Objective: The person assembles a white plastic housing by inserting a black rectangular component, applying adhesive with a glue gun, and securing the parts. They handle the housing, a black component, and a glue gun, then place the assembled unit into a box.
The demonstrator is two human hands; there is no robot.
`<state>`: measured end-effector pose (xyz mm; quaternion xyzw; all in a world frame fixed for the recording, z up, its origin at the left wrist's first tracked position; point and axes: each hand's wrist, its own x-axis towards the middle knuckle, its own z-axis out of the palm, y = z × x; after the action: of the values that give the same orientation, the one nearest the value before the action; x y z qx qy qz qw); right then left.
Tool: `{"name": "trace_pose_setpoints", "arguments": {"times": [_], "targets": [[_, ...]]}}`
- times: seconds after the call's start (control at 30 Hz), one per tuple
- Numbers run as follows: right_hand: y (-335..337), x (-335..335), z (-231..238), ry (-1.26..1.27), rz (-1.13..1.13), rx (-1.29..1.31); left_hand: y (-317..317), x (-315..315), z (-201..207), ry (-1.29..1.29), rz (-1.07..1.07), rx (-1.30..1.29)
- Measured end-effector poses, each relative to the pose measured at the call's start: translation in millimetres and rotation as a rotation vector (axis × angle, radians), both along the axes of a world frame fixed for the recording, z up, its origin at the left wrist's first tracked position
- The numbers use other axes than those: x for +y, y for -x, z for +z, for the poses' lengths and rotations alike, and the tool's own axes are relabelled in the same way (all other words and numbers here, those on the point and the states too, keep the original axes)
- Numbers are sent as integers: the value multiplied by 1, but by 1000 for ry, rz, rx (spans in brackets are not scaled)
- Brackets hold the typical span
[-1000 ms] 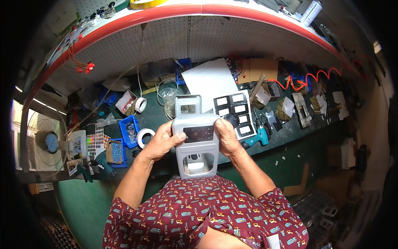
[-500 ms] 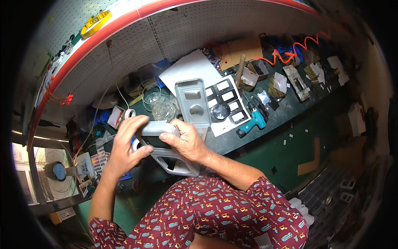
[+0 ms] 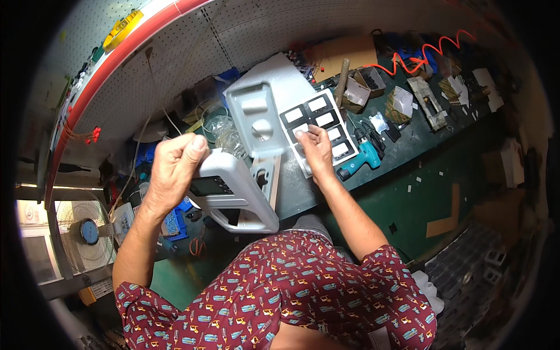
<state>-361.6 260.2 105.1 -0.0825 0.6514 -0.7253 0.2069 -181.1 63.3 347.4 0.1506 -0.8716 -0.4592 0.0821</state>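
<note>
My left hand (image 3: pixel 173 174) grips the upper end of a light grey plastic housing (image 3: pixel 252 201), thumb on top. The housing is tilted over the bench's front edge and has a dark window, a row of small buttons and a handle-like opening. My right hand (image 3: pixel 317 150) reaches over a white sheet of black-framed panels (image 3: pixel 328 119). Its fingers are curled with the thumb near a panel's white area; whatever they hold is hidden. Between my hands, a grey plastic shell (image 3: pixel 257 115) with a rectangular and a round recess lies on the bench.
A teal cordless drill (image 3: pixel 363 160) lies right of the sheet. Clear bags (image 3: pixel 224 133) sit behind the housing. Open small boxes (image 3: pixel 399 105) and a coiled orange hose (image 3: pixel 429 55) are farther right. A fan (image 3: pixel 87 232) stands at far left.
My right hand has let go of the housing and moved right to the panel sheet. My left hand now holds the housing alone, turned with its window side showing. The round black thing on the sheet is now hidden.
</note>
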Motion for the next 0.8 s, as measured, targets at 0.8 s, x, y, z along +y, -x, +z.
{"name": "trace_pose_setpoints", "arguments": {"times": [0.8], "targets": [[4,38,-19,-195,-46,313,-59,16,-332,-1009,712,116]]}}
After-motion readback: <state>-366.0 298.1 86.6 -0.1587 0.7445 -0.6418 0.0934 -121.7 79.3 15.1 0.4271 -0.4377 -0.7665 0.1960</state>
